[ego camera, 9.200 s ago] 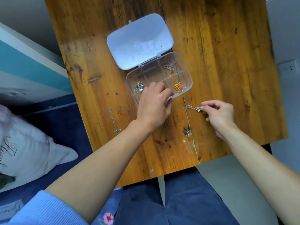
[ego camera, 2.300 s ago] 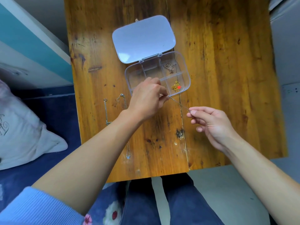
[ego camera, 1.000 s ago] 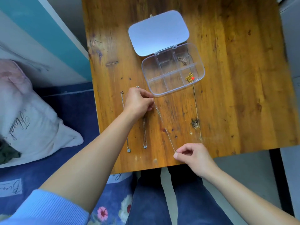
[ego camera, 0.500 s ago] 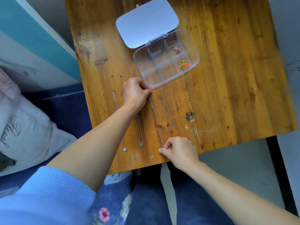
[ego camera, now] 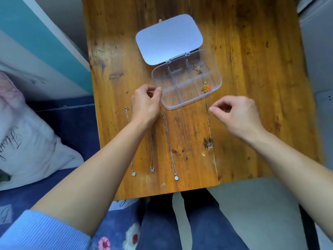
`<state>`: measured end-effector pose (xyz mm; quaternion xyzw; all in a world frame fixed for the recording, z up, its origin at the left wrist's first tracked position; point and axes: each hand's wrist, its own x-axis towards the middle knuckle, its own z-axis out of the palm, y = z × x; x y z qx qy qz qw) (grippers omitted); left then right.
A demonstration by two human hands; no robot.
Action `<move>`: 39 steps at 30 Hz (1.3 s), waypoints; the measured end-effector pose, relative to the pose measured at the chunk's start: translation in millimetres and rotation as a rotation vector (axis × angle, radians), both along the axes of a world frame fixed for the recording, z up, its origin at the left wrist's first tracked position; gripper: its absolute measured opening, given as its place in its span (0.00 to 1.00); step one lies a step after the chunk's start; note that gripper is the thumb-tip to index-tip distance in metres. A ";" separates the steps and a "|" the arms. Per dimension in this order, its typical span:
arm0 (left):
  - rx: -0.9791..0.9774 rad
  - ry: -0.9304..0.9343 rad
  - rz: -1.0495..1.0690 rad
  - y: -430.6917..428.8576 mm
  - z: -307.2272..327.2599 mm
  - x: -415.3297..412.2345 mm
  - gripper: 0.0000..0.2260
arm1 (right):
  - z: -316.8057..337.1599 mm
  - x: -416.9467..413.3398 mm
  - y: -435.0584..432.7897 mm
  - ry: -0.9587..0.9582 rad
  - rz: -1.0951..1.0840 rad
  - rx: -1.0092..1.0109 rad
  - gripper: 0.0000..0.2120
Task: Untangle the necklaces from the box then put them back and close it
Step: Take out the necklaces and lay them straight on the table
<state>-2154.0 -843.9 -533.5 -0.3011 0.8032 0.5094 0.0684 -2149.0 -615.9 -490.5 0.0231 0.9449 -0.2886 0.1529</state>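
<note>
A clear compartment box [ego camera: 180, 105] stands open on the wooden table [ego camera: 252, 69], its lid [ego camera: 169, 38] lying flat behind it. A gold necklace with a red heart [ego camera: 206, 87] sits in the front right compartment and a bronze necklace [ego camera: 197, 67] in the back right one. Three silver necklaces lie straight side by side near the table's front: the left one [ego camera: 127, 121], the middle one [ego camera: 151, 154] and the right one [ego camera: 168, 138]. My left hand [ego camera: 146, 105] pinches the box's near-left corner. My right hand [ego camera: 236, 112] hovers just right of the box's front, fingers loosely curled, holding nothing.
The table's front edge is just below the pendants, with my legs in blue trousers [ego camera: 180, 222] under it. A white pillow [ego camera: 27, 141] lies on blue bedding at the left. A dark knot [ego camera: 208, 143] marks the wood near my right wrist.
Both hands have let go of the third necklace, which now lies straight on the table. My left hand moved up to the box corner and my right hand rose toward the box's right.
</note>
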 end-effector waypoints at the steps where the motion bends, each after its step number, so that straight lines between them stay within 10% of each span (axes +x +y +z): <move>1: 0.017 -0.011 0.007 2.1 0.6 -2.9 0.10 | 3.7 -22.3 -0.9 0.056 0.001 0.014 0.06; 15: 0.083 -0.062 0.133 7.4 2.7 -4.6 0.12 | -32.8 -114.9 -56.4 0.085 0.688 0.799 0.09; 29: 0.090 -0.050 0.171 12.0 3.5 -3.3 0.04 | -24.2 -119.7 -50.9 -0.188 0.754 0.739 0.06; 35: 0.051 -0.041 0.171 15.0 2.5 -3.2 0.04 | -5.5 -128.8 -30.3 -0.399 0.799 0.397 0.03; 39: -0.024 -0.072 0.155 16.4 0.8 -3.8 0.09 | -0.1 -110.5 -7.6 -0.224 0.666 0.288 0.04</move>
